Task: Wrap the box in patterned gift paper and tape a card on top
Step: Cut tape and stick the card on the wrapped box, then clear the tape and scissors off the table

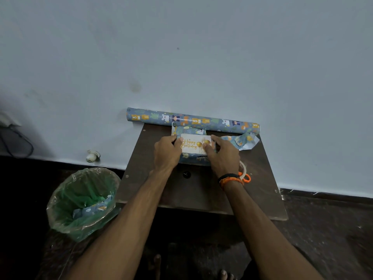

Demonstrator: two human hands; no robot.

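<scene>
Wrapped box [193,158] in blue animal-print gift paper, between both hands on a dark wooden table [193,190], "Happy Birthday" card [193,145] lying on top. Left hand [167,153] curled around the box's left end, thumb on the card's edge. Right hand [224,154] pressing the card's right end with thumb and forefinger. Beyond the fingertips, gift paper roll [191,120] against the wall. Right of the right hand, torn paper scrap [242,141]; beside that wrist, tape roll [243,167] and orange scissor handles [246,177]. Left of the left forearm, lined bin [80,203].
</scene>
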